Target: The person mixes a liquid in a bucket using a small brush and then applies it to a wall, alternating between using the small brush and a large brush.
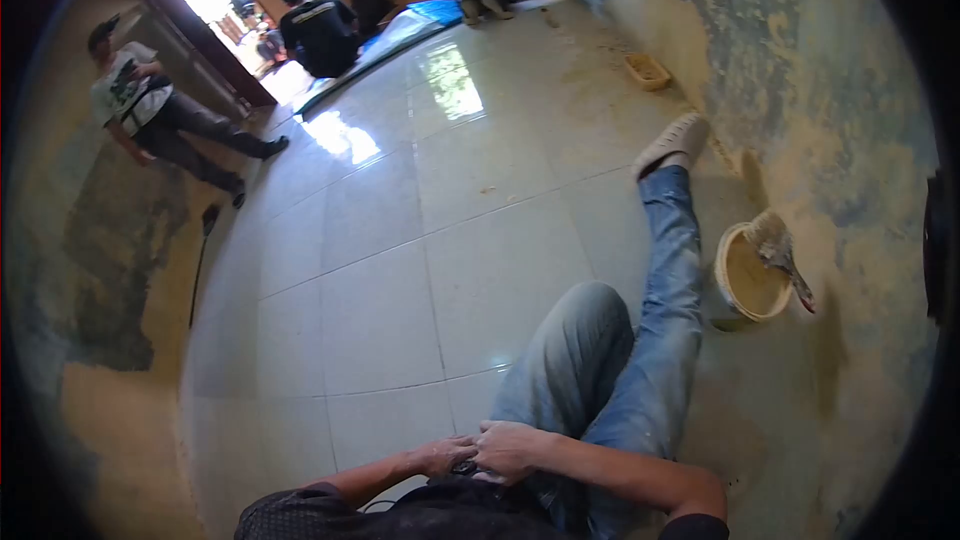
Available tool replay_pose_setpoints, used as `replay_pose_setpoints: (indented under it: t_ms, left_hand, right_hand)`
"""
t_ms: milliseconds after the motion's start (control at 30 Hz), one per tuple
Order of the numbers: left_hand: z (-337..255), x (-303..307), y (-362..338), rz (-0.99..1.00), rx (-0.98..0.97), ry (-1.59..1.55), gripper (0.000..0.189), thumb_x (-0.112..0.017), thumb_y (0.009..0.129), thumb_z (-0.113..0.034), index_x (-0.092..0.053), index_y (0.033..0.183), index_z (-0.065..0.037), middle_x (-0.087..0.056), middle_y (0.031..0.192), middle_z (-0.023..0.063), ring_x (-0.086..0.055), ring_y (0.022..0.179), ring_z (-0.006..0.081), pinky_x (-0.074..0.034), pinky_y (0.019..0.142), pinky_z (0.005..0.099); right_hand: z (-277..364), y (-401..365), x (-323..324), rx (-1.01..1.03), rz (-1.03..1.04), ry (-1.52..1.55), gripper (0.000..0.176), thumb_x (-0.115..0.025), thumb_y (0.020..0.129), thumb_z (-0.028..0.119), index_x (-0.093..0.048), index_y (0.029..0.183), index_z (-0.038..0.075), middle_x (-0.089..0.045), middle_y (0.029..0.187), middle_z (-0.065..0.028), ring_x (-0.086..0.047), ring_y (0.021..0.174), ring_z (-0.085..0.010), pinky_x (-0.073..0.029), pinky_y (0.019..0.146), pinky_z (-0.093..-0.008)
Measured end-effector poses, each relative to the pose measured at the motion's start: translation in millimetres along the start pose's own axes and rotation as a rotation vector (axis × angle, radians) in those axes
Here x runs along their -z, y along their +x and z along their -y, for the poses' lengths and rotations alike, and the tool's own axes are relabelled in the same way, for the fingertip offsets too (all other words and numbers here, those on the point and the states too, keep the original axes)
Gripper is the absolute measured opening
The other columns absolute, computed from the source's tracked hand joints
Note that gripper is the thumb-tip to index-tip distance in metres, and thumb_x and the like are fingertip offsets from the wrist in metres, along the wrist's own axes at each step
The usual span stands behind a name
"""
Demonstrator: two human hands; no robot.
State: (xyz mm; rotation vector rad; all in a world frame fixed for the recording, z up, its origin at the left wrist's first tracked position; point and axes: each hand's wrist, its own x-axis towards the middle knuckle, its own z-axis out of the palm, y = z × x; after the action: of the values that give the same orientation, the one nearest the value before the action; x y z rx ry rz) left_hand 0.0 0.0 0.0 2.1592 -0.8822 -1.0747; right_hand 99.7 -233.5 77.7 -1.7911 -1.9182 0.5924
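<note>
Both hands meet at my waist, low in the head view. My left hand (440,456) has its fingers bent in against something small and dark. Over it, my right hand (507,451) is closed, with its fingertips at the same spot. What lies between them is mostly hidden by the fingers and the dark shirt, so I cannot make it out. Below the hands are my legs in worn blue jeans (665,270), one knee bent and the other leg stretched along the wall, ending in a light shoe (672,145).
A white bucket (724,280) of yellowish liquid stands by the patchy wall (850,140), a wide paintbrush (772,240) resting across its rim. Farther along is a small tray (648,71). One person (140,105) stands left; another (320,35) sits near a blue sheet (435,12).
</note>
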Motion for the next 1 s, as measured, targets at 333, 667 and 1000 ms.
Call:
replay_pose_setpoints:
  t_ms: [333,667,1000]
  left_hand:
    - [7.0,-14.7,-10.4,0.03,0.177,-0.043,0.051,-0.069,0.084,-0.022,-0.055,0.127,0.003,-0.055,0.132,0.016,-0.051,0.124,0.0267,-0.043,0.103,0.0394]
    - [-46.7,-3.5,-16.2,-0.532,0.153,-1.227,0.052,-0.074,0.083,-0.006,-0.053,0.129,0.005,-0.058,0.126,0.0141,-0.057,0.117,0.0211,-0.048,0.097,0.0376]
    - [-53.3,-24.3,22.1,-1.078,0.12,-1.074,0.051,-0.069,0.084,0.004,-0.051,0.132,0.013,-0.06,0.13,0.0155,-0.059,0.116,0.0224,-0.044,0.101,0.0313]
  right_hand:
    - [19.5,54.2,3.1,0.119,-0.16,-0.087,0.041,-0.057,0.088,0.033,-0.068,0.055,0.01,-0.066,0.064,-0.0121,-0.067,0.073,-0.0284,-0.042,0.086,-0.041]
    - [3.7,27.2,50.5,-0.26,-0.284,0.024,0.03,-0.06,0.09,0.035,-0.072,0.08,0.009,-0.069,0.079,-0.0163,-0.067,0.084,-0.0327,-0.049,0.08,-0.0443]
    - [-66.7,-301.0,161.8,-1.236,-1.547,-0.406,0.02,-0.063,0.085,0.022,-0.072,0.097,0.008,-0.072,0.099,-0.0139,-0.068,0.095,-0.0275,-0.053,0.084,-0.0359]
